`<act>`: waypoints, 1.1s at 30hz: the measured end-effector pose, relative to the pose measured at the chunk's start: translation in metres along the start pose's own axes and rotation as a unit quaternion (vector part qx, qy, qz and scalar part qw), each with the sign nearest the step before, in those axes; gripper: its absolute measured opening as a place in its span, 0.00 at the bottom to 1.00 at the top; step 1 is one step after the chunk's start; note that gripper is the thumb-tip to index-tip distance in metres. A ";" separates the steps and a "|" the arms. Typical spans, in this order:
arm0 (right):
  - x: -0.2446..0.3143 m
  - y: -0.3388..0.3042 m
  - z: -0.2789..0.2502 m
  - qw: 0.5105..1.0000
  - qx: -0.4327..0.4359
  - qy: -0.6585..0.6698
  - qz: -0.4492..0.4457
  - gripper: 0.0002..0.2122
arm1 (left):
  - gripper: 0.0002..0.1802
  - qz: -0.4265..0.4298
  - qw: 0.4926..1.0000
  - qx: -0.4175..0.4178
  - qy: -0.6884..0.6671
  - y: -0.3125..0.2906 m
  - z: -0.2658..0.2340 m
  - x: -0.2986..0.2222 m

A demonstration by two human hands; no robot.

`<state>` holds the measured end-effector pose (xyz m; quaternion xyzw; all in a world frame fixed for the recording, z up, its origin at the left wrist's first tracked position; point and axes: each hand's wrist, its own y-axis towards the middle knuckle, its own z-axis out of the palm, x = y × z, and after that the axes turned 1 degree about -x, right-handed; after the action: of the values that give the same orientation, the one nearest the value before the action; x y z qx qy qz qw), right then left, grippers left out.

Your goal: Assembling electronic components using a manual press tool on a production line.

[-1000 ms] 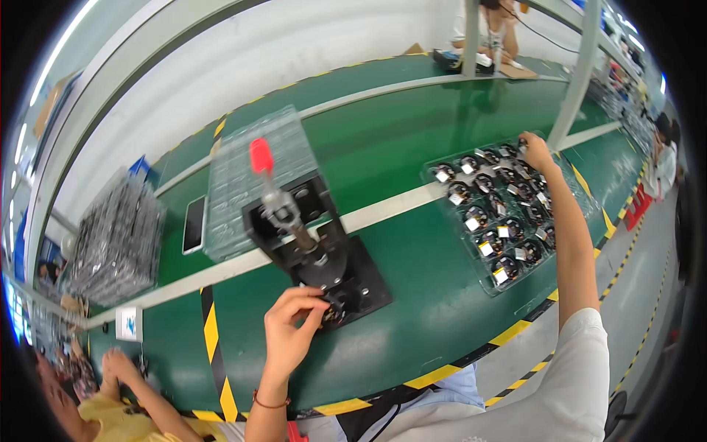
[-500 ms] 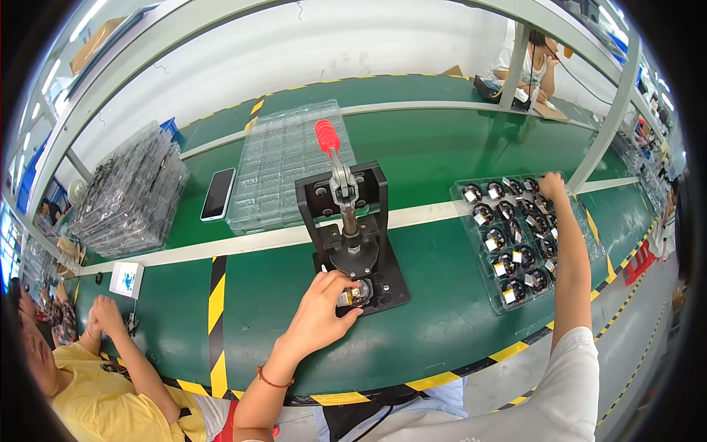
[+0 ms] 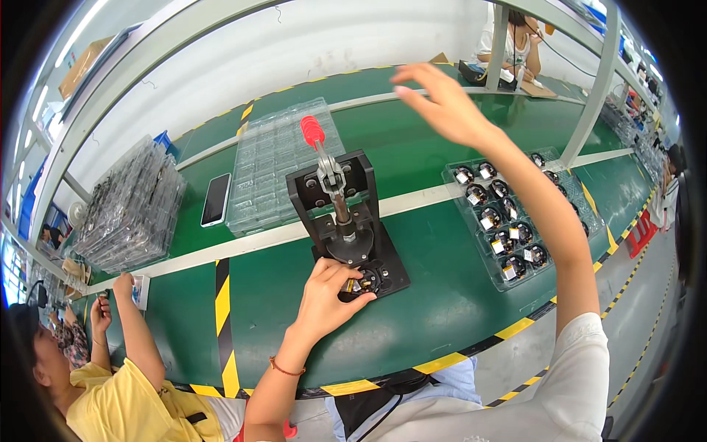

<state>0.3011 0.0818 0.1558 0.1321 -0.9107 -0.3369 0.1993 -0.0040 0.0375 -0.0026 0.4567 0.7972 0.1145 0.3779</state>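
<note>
Before me stands a black toggle clamp press [image 3: 340, 199] with a red handle [image 3: 312, 131], its handle upright. My left hand [image 3: 324, 295] pinches a small round black part [image 3: 365, 280] between thumb and fingers at the front of the press base, under the plunger. That part shows a yellow and white label and small bits inside. High above the bench, to the right of the handle, my right hand [image 3: 449, 110] is raised with thumb and fingers apart and nothing visible in it. Below its forearm lies a clear tray [image 3: 482, 254] of similar round parts, partly hidden by the arm.
Empty clear trays [image 3: 276, 166] lie behind the press, beside a phone [image 3: 216, 200]. A tall stack of clear trays [image 3: 132, 202] stands at left. A co-worker in a yellow top [image 3: 125, 398] sits to my left. A white frame post [image 3: 595, 96] rises behind the tray of parts.
My right hand has swung from the tray's far right corner up and left toward the press handle. My left hand stays at the round part. The co-worker's hands have risen.
</note>
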 end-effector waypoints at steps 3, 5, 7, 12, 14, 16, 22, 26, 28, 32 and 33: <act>0.054 0.028 0.019 0.975 0.080 0.185 0.092 0.25 | 0.21 0.007 1.000 -0.007 -0.015 -0.003 0.001 0.004; 0.090 0.040 0.027 0.931 0.184 0.271 0.163 0.29 | 0.21 -0.006 1.000 -0.022 -0.007 -0.006 0.000 -0.002; 0.096 0.047 0.048 0.932 0.222 0.247 0.145 0.26 | 0.21 -0.012 0.999 -0.034 -0.007 -0.003 0.004 -0.006; 0.107 0.042 0.070 0.886 0.191 0.383 0.179 0.18 | 0.21 -0.031 0.997 -0.065 0.005 -0.009 0.007 -0.005; 0.124 0.023 0.057 0.963 -0.104 0.198 -0.150 0.13 | 0.21 -0.034 0.997 -0.066 0.014 -0.009 0.007 -0.005; 0.131 0.006 0.058 0.940 -0.193 0.181 -0.217 0.13 | 0.21 -0.038 0.997 -0.064 0.022 -0.011 0.007 -0.006; 0.128 -0.070 0.081 0.901 -0.206 0.126 -0.361 0.14 | 0.18 -0.050 0.993 -0.106 0.020 -0.012 0.006 -0.014; 0.129 -0.109 0.097 0.926 -0.165 0.195 -0.278 0.13 | 0.16 -0.042 0.987 -0.111 0.109 -0.008 0.006 -0.019; 0.132 -0.112 0.100 0.923 -0.179 0.239 -0.244 0.13 | 0.16 -0.027 0.987 -0.110 0.111 -0.011 0.006 -0.021; 0.116 -0.119 0.094 0.916 -0.143 0.292 -0.233 0.25 | 0.18 0.003 0.987 -0.159 -0.032 -0.014 -0.022 -0.022; 0.101 -0.129 0.097 0.920 -0.155 0.271 -0.237 0.30 | 0.18 0.022 0.973 -0.191 -0.127 -0.012 -0.038 -0.035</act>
<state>0.1809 0.0029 0.0299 0.3977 -0.7000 -0.4629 0.3708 -0.0284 0.0087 0.0341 0.4046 0.6958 0.2144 0.5532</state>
